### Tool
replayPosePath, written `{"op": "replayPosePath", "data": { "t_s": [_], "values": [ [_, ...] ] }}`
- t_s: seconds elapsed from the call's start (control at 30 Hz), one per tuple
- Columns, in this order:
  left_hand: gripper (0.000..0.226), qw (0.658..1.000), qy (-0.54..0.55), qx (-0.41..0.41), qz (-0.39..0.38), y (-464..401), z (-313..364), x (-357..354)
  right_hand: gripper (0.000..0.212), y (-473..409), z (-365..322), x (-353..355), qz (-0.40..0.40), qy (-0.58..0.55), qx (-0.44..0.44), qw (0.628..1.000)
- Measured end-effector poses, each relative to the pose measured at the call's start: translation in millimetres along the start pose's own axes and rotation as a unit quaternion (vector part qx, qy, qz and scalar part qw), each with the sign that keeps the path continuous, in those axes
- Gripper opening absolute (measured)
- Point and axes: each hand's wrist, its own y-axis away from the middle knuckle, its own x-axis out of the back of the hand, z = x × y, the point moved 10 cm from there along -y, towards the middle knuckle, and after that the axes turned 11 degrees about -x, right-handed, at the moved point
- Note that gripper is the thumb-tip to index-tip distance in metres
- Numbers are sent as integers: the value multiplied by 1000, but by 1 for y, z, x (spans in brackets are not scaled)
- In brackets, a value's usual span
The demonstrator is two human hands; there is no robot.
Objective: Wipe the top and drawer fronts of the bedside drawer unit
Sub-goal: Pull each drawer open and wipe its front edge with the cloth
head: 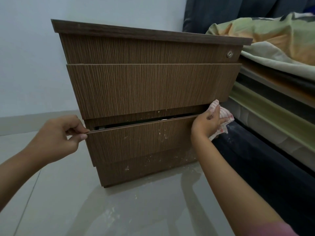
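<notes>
Best to keep the bottom drawer (136, 140) steady by its top edge and drag the cloth (219, 116) leftward along it, left hand (56, 138) pinching that edge at the left corner, right hand (207, 124) closed around the cloth at the right corner, drawer slightly open.

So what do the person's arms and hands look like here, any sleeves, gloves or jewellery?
Both hands are bare: no gloves, rings or watch visible on the left hand or the right hand. Both forearms are uncovered. A pink sleeve shows only at the frame's bottom edge on the right arm.
</notes>
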Motion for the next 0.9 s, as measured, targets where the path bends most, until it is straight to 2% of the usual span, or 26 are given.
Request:
{"op": "replayPosePath", "data": {
  "t_s": [0.27,0.37,0.57,0.73,0.9],
  "values": [
    [24,1000,-3,1,1,0,7,2,32,-21,-6,29,56,-99,-25,993],
    [24,1000,-5,6,-1,0,5,2,32,-9,2,30,34,-122,-16,992],
    [26,1000,0,12,-2,0,4,1,39,26,7,-3,-40,-22,46,998],
    [21,1000,1,13,5,0,7,3,44,16,8,-1,-23,36,56,998],
    [24,1000,5,10,7,0,7,3,46,-2,6,6,-9,27,21,999]
  ]
}}
